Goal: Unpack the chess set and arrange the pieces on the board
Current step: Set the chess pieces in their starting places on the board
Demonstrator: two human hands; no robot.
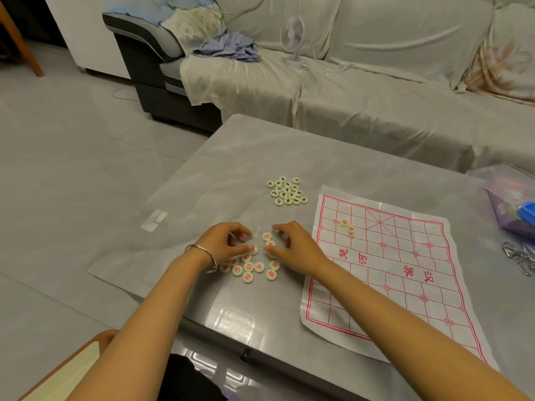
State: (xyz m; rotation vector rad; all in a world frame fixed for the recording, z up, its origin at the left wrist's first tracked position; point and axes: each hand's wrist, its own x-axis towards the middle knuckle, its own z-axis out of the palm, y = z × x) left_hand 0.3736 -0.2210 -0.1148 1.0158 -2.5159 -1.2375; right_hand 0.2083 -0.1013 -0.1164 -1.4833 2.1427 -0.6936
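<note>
Head view, sorting stage. Your left hand (228, 244) and right hand (292, 247) hover close together over the red-lettered pieces (249, 267), which lie loosely clustered on the counter (260, 146) near you, just left of the board (405, 256). Both hands are half-curled, fingers arched downward. The left thumb tip touches a piece at the cluster's far edge and the right thumb sits just beside another, but whether either hand has closed a pinch on a piece cannot be told from this angle.

The black-lettered pieces (287, 191) form a separate, tighter group farther away, apart from the red. This split by colour presumably lets you fill each side of the board without hunting. The board is a thin printed sheet, laid flat to the right with its edges slightly rippled. Only two red pieces (347, 226) rest on it, touching each other near its far-left corner, so the arranging has barely begun.

The arched fingers suit small, flat discs — they let the fingertips pick out one disc without scattering its neighbours. Since the sheet is light, set pieces down rather than sliding them, as sliding could well drag it. A translucent bag (509, 198) and a bunch of keys (518, 257) lie at the counter's right edge, clear of the work.
</note>
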